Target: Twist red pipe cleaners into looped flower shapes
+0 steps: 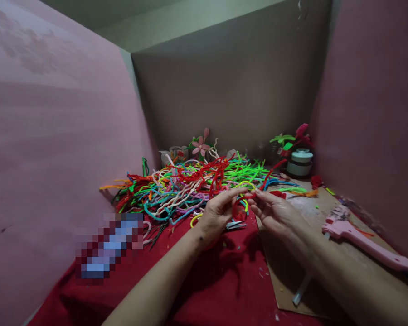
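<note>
Both my hands meet above the red cloth near the pile's front edge. Between the fingertips is a red pipe cleaner [238, 209], bent into a loop that hangs beside my left hand [219, 215]. The fingers of my right hand [275, 212] pinch it from the other side, with a red length rising behind them. Part of the piece is hidden by the fingers. Just below my left hand lie small scissors [236, 225], their blades showing. A heap of pipe cleaners [187, 181] in many colours spreads behind the hands.
A pink hot glue gun [367, 246] lies on cardboard [285, 285] at right, a clear glue stick [302, 290] partly under my right forearm. Behind stand a pale lidded jar [299, 163] and a pink flower [200, 146]. A blurred-out object [112, 249] lies at left. Pink panels flank the table.
</note>
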`<state>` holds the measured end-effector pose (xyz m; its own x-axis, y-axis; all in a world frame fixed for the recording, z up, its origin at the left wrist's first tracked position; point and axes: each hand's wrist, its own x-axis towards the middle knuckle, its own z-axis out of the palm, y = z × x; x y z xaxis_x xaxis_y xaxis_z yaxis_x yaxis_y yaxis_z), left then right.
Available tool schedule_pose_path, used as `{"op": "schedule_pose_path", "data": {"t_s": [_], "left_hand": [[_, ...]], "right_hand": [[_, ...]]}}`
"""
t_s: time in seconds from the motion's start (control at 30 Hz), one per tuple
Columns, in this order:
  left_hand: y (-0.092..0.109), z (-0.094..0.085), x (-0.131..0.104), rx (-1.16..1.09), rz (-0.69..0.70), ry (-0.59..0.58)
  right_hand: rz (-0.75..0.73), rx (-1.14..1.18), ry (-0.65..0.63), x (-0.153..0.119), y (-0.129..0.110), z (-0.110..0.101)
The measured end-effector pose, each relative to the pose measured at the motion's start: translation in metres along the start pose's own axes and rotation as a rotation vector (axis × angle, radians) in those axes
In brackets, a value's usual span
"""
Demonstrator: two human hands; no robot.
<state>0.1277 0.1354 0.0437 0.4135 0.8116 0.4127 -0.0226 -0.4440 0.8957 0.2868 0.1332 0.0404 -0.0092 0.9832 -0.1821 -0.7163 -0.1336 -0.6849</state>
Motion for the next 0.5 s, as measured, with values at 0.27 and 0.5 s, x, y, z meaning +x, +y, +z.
{"op": "schedule_pose_path", "data": {"t_s": [0.27,0.5], "left_hand": [[0.009,0.004,0.004,-0.15,0.114,0.362],[0.004,-0.01,0.01,-0.786,-0.074,0.386]], "right_hand": [[0.064,0.073,0.102,0.009,0.0,-0.014],[0.013,0.237,0.015,0.008,-0.013,-0.017]]}}
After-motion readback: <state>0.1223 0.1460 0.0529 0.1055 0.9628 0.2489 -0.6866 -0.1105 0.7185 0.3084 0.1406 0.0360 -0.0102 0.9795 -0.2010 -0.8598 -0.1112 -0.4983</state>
